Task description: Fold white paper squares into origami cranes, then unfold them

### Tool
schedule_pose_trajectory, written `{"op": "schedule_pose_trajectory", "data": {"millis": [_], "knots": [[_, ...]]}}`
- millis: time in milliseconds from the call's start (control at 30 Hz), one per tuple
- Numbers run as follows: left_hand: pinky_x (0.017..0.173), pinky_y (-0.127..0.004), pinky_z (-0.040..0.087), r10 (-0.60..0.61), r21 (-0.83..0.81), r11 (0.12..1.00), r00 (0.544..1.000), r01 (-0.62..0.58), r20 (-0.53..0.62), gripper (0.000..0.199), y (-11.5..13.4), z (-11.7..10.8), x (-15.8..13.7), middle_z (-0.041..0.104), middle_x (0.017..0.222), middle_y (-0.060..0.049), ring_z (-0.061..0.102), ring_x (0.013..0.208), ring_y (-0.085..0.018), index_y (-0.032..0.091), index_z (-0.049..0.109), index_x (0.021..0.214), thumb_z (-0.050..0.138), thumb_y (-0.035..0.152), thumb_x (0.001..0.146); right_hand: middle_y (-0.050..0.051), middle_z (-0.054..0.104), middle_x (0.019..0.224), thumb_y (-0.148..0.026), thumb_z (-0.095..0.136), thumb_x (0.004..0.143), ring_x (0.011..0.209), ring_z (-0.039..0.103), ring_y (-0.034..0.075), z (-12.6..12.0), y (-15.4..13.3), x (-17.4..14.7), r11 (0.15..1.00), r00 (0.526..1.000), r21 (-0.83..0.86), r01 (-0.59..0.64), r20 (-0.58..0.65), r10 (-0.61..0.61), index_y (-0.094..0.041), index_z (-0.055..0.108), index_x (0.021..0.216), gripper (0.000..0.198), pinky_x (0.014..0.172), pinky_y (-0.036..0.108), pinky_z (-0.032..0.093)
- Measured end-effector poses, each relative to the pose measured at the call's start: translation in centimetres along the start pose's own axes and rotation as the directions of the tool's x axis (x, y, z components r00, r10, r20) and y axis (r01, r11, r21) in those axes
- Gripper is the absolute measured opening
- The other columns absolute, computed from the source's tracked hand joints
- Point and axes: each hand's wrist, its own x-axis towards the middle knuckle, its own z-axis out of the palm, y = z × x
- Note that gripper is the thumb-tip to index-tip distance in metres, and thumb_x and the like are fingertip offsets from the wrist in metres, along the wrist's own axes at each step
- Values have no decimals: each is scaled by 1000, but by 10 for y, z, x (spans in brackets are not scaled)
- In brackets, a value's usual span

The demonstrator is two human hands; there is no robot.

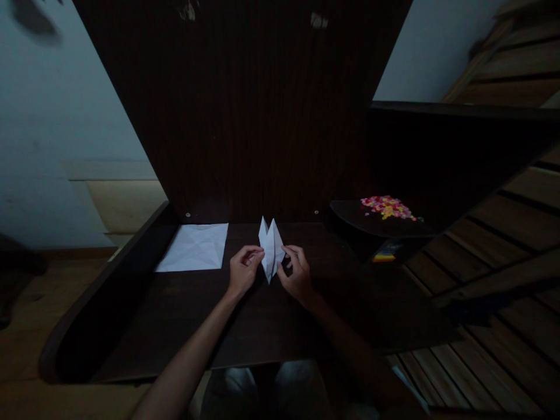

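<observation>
A folded white paper [270, 249] with pointed flaps stands between my hands, above the middle of the dark desk. My left hand [245, 267] pinches its left edge between thumb and fingers. On the other side, my right hand [297, 273] has its thumb and fingers at the right flap, closed on the paper's edge. Two tips point away from me and one points toward me. To the left lies a flat white sheet [195, 248] with crease lines across it.
A small dark shelf [350, 213] on the right bears a heap of small pink, red and yellow pieces [387, 207]. Under it is a rainbow-coloured item [385, 255]. A raised side panel [105, 291] bounds the desk [184, 332] at left; a tall dark board [245, 116] stands behind.
</observation>
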Motion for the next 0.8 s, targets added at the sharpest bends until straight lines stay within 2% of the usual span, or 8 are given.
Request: {"op": "schedule_pose_trajectory", "data": {"millis": [267, 633, 700, 800], "knots": [[60, -22, 48, -51, -85, 995, 999, 53, 18, 20, -5, -2, 3, 67, 70, -2, 62, 65, -13, 16, 67, 80, 75, 30, 67, 16, 52, 119, -26, 66, 74, 102, 58, 28, -1, 0, -1, 998, 997, -45, 47, 71, -43, -19, 44, 134, 64, 76, 39, 56], [58, -23, 50, -69, -103, 992, 996, 74, 52, 22, -4, -1, 2, 65, 68, -1, 60, 59, -12, 16, 66, 83, 74, 31, 70, 14, 62, 117, -18, 52, 78, 108, 60, 26, -5, 1, -1, 994, 994, -32, 107, -30, -108, -16, 53, 128, 50, 92, 41, 52], [58, -23, 50, -60, -96, 993, 997, 65, 54, 21, -4, 0, 2, 65, 70, -1, 61, 60, -12, 16, 66, 85, 73, 31, 71, 14, 63, 117, -17, 48, 79, 107, 61, 25, -6, 1, -1, 996, 996, 6, 88, -33, -88, -16, 55, 126, 47, 92, 40, 52], [58, -22, 49, -47, -76, 996, 999, 49, 28, 23, -5, 1, 2, 66, 74, -2, 62, 66, -13, 16, 65, 88, 72, 31, 72, 12, 66, 114, -16, 43, 82, 104, 63, 24, -6, 3, -1, 996, 999, 90, -4, -40, 7, -17, 60, 120, 41, 88, 38, 54]]}}
